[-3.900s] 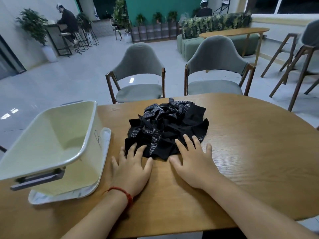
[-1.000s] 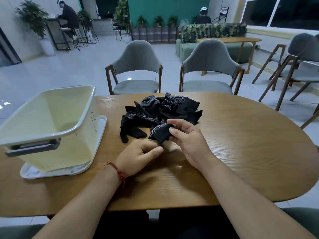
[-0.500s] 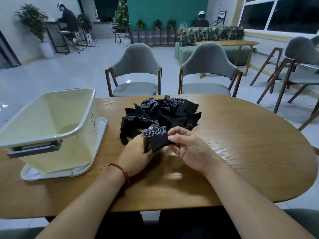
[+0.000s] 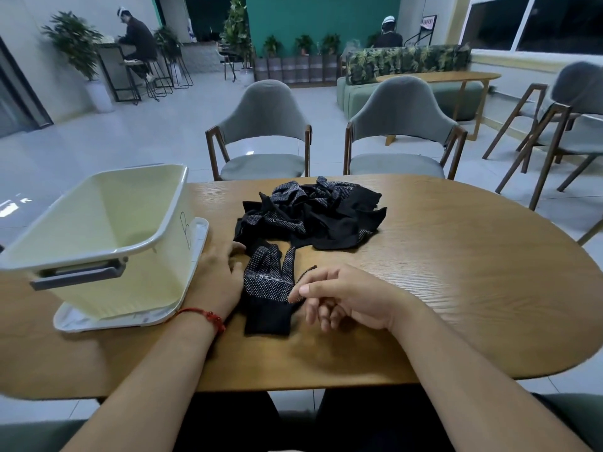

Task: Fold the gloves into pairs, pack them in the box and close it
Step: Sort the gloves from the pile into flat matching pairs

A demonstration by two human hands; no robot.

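We pinch the glove [image 4: 266, 288], likely limp and light, by its thumb edge with our right hand [image 4: 346, 295], our left hand [image 4: 217, 275] flat and slack-fingered alongside.

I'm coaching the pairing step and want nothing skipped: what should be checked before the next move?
1. One dotted black glove lies flat on the table: ok.
2. The right hand pinches its thumb side: ok.
3. The left hand is free, resting open beside it: ok.
4. Matching glove laid alongside: not ok, the rest lie in the glove pile.
5. The pale yellow box is open and upright: ok.
6. The lid is free for closing: not ok, the box stands on it.
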